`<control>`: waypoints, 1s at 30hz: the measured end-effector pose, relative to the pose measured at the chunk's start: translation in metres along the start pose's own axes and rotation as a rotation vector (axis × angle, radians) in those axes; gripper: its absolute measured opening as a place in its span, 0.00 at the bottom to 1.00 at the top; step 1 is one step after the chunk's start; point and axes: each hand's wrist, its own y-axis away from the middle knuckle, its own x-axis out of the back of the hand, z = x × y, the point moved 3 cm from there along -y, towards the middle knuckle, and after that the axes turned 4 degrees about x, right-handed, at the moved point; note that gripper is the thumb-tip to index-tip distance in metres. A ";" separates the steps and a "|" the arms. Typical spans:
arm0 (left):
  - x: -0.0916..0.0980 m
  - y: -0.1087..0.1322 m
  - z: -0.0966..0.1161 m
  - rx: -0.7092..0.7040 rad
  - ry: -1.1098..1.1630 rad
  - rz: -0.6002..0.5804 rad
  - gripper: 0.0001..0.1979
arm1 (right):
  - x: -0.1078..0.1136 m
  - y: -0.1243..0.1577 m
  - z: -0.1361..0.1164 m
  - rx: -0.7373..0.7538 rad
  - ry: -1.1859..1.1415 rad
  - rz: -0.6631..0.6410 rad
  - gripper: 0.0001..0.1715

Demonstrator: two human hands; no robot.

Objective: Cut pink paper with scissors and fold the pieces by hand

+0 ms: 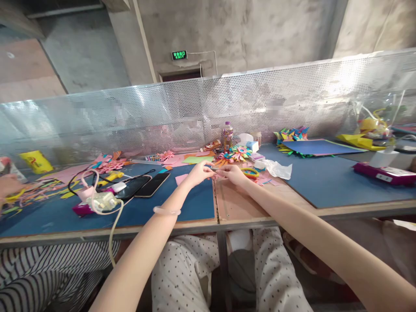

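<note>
Both my arms reach out over the workbench (234,203). My left hand (199,172) and my right hand (232,173) meet fingertip to fingertip above the seam between the blue mat (195,203) and the bare wood. Each hand is closed in a pinch on a small piece (216,170) between them, too small to name. A clear bangle (166,211) sits on my left wrist. Just beyond my hands lie colourful folded paper flowers (234,154) and a ring of coloured paper (250,173).
Two dark phones (146,185), a white charger with cable (104,200) and pink paper scraps (107,164) lie at left. Another person's hand (8,185) and striped clothing (42,273) are at far left. A bottle (228,135), crumpled plastic (277,168), blue sheets (316,146) and a perforated metal screen (208,112) stand behind.
</note>
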 end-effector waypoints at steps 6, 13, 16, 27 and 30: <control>-0.002 0.002 0.004 0.028 -0.006 -0.048 0.18 | 0.003 -0.002 0.002 -0.027 -0.016 0.007 0.16; -0.004 0.004 0.000 0.131 0.043 -0.121 0.17 | -0.001 -0.002 0.004 0.006 -0.022 -0.035 0.14; -0.002 0.005 0.000 0.134 0.058 -0.095 0.16 | -0.002 -0.001 0.004 0.025 -0.022 -0.017 0.16; -0.001 0.006 0.003 0.179 0.129 -0.058 0.15 | 0.001 -0.004 0.006 0.050 0.020 0.001 0.19; -0.002 0.009 0.006 0.183 0.101 -0.055 0.15 | 0.000 -0.003 0.004 0.058 0.049 -0.003 0.18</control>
